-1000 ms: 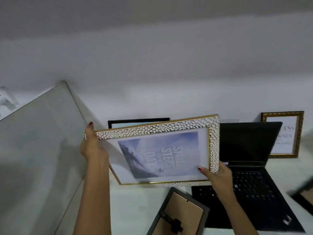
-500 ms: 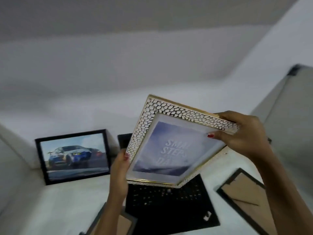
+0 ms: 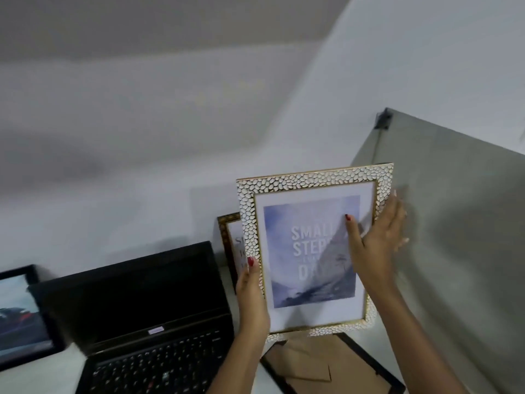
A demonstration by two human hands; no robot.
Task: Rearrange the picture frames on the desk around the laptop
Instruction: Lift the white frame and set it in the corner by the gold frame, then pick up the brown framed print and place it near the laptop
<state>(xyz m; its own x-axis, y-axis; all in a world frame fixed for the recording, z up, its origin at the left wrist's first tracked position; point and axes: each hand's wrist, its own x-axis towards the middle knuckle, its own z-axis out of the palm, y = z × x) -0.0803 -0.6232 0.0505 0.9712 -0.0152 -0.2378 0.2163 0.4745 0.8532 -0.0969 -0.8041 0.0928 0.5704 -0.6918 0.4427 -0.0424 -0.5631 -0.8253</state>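
Worktop (image 3: 71,368): laptop (image 3: 147,322) central. Pebbled frame (image 3: 312,251) held upright above the right rear corner, clear of the surface, both hands' fingers gripping its side edges: left hand (image 3: 252,302), right hand (image 3: 377,243). Step judged: placement. Next: lower beside the laptop, avoiding the face-down frame (image 3: 326,368) beneath.

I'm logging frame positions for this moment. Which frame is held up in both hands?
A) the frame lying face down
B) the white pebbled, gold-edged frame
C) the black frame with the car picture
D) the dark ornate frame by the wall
B: the left hand and right hand hold the white pebbled frame upright, to the right of the laptop.
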